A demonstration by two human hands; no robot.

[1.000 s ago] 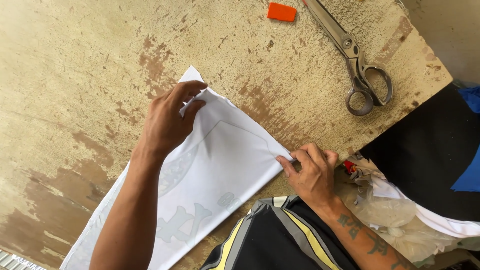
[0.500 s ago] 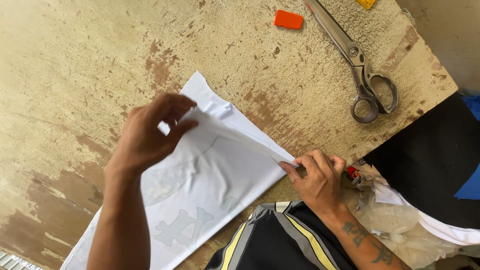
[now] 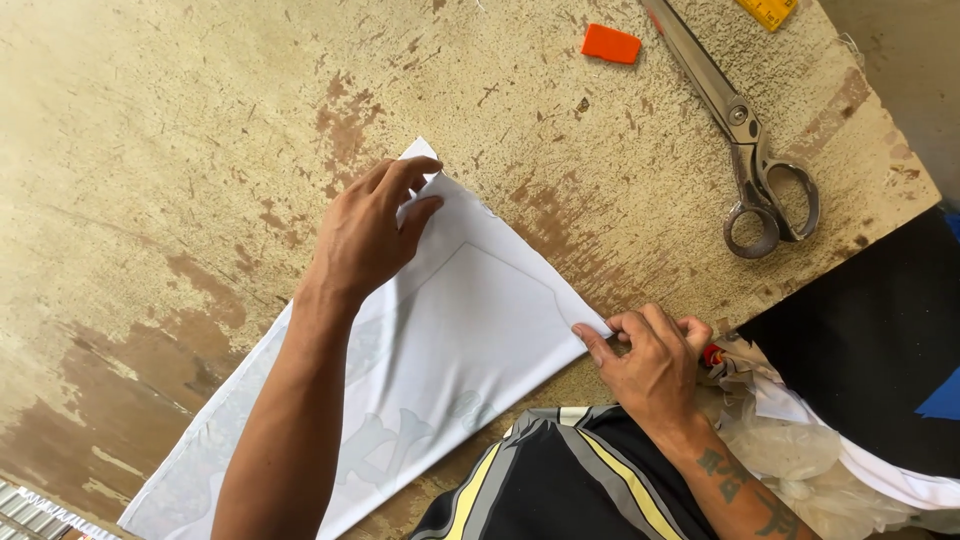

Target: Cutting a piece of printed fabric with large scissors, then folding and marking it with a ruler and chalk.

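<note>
The white fabric (image 3: 470,340) I'm working on lies flat and diagonal across the worn surface (image 3: 180,150), a long strip with faint grey printed shapes and a thin drawn outline. Its far end comes to a folded point, one corner just over the near edge.
</note>
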